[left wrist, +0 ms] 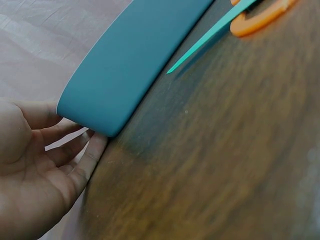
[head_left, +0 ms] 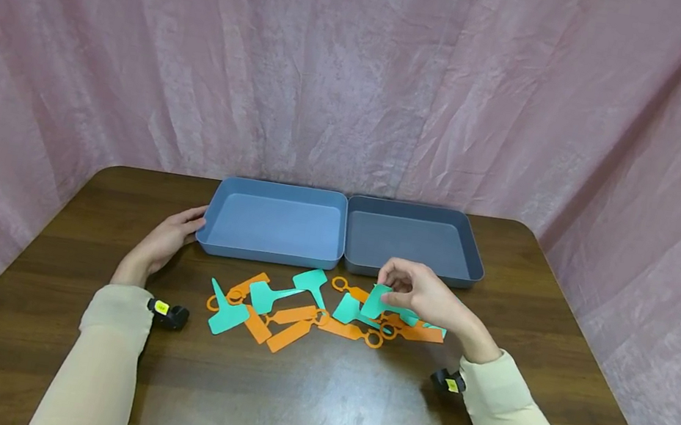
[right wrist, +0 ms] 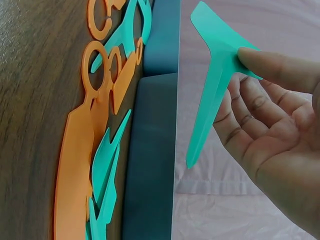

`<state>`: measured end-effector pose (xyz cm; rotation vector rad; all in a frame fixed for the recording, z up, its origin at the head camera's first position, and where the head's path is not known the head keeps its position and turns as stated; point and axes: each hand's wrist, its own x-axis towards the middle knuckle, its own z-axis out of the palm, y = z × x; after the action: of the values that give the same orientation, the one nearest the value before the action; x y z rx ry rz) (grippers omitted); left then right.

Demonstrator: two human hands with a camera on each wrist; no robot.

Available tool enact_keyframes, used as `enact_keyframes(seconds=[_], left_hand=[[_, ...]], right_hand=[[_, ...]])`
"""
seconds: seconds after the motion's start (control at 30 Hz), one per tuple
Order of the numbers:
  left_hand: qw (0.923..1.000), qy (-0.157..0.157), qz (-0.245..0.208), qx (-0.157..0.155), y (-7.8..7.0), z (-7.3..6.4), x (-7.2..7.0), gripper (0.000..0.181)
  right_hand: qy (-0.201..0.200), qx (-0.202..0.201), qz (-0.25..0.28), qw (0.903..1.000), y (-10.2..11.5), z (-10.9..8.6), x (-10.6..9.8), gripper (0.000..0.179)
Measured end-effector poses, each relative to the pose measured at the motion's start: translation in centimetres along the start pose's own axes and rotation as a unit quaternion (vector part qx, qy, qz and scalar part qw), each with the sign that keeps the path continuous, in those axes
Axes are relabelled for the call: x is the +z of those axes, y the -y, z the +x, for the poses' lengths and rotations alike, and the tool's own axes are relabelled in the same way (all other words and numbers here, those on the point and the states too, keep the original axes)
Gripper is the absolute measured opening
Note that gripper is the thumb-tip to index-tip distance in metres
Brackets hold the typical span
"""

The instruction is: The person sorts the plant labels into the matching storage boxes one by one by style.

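My right hand [head_left: 430, 299] pinches a teal T-shaped plant label [right wrist: 220, 62] by its wide head, thumb on the near face; its pointed stem hangs down in the right wrist view. It is above the right end of a spread of labels, near the grey tray [head_left: 410, 277]. My left hand [head_left: 163, 242] touches the left side of the blue tray [head_left: 266, 257] with fairly straight fingers, the thumb by the rim. On the table lie several teal T-shaped labels [head_left: 228, 319] and several orange ring-ended tags [head_left: 289, 337], some overlapping.
Both shallow trays stand side by side at the back of the brown wooden table [head_left: 308, 415], with bare floors inside. A pink curtain [head_left: 362, 75] hangs behind the table and along its sides. Black cameras [head_left: 167, 313] are strapped to both wrists.
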<state>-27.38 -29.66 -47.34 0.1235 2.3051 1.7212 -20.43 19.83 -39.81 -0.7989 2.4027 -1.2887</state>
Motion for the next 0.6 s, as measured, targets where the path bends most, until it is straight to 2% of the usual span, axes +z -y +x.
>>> enact_keyframes(seconds=[0.33,0.6], left_hand=[[0.9998,0.007,-0.017,0.008,-0.1,0.2,0.3,0.057],[1.0,0.004,-0.004,-0.001,0.0,0.2,0.2,0.058]], right_hand=[[-0.015,0.01,0.03,0.9994,-0.2,-0.2,-0.8,0.012],[-0.035,0.009,0.032,0.9988,-0.8,-0.5,-1.8,0.011]])
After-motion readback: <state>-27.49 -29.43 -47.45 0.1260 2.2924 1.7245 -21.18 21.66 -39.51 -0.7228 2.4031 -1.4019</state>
